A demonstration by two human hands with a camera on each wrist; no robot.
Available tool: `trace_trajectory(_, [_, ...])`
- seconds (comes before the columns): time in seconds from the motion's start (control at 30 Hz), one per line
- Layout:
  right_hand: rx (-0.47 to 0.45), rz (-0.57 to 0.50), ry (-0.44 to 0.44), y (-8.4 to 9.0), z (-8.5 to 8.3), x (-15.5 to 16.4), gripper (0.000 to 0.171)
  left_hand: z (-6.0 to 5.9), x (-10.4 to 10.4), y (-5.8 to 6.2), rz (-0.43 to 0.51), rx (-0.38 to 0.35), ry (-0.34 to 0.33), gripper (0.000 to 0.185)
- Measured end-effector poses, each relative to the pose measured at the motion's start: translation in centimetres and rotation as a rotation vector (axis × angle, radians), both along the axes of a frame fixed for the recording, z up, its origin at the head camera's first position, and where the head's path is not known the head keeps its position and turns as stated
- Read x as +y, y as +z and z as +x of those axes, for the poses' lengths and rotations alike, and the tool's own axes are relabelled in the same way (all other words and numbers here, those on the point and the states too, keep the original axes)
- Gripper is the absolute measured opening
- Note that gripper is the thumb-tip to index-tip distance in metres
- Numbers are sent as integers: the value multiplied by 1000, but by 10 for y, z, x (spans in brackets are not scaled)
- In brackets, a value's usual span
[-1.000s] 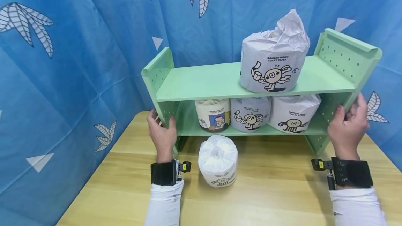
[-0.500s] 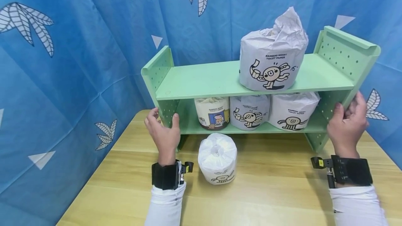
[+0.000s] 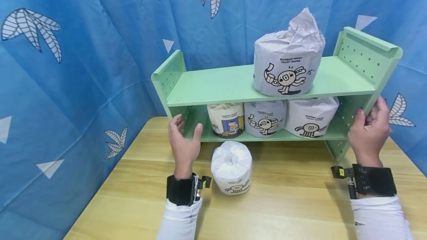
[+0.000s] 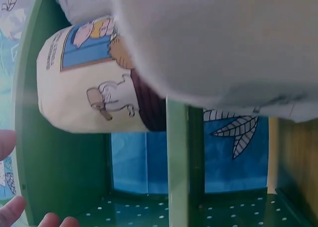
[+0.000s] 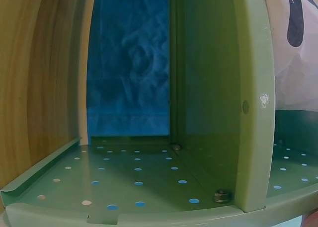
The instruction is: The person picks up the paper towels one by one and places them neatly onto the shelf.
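Note:
A green two-tier shelf [image 3: 213,84] with perforated side panels stands on the table. My right hand [image 3: 370,134] grips the front edge of its right panel, thumb on the inner side. My left hand [image 3: 185,145] is held up before the left panel with fingers spread and thumb out, holding nothing; its fingertips [image 4: 12,209] show at the corner of the left wrist view. Near it on the table stands a wrapped toilet paper roll [image 3: 231,167]. On the lower tier sit a cream roll [image 3: 227,121], a grey-white roll [image 3: 265,119] and a white roll [image 3: 311,117].
A larger toilet paper roll [image 3: 288,62] with a twisted wrapper top stands on the upper tier, right of its middle. The wooden table [image 3: 287,210] extends in front of the shelf. A blue curtain [image 3: 110,66] with leaf prints hangs behind and to the left.
My left hand has let go of the shelf's left panel and moved right, toward the roll on the table. My right hand keeps its grip on the right panel.

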State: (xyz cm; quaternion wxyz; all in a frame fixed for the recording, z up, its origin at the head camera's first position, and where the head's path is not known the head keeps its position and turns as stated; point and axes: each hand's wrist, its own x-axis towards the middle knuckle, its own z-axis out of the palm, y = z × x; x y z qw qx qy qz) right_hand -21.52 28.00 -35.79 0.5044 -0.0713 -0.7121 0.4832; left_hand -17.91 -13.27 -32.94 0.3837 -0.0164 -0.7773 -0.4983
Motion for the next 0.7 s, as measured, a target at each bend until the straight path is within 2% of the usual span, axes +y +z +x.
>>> trace_trajectory(0.27, [27, 29, 8, -1, -1, -3, 42, 5, 7, -10, -74, -83, -77, 73])
trace_trajectory(0.57, [5, 17, -1, -3, -3, 0, 43, 15, 19, -19, -54, -282, -279, 87])
trace_trajectory(0.7, [19, 30, -2, -2, -1, 2, 41, 18, 23, -24, -50, -316, -357, 90])
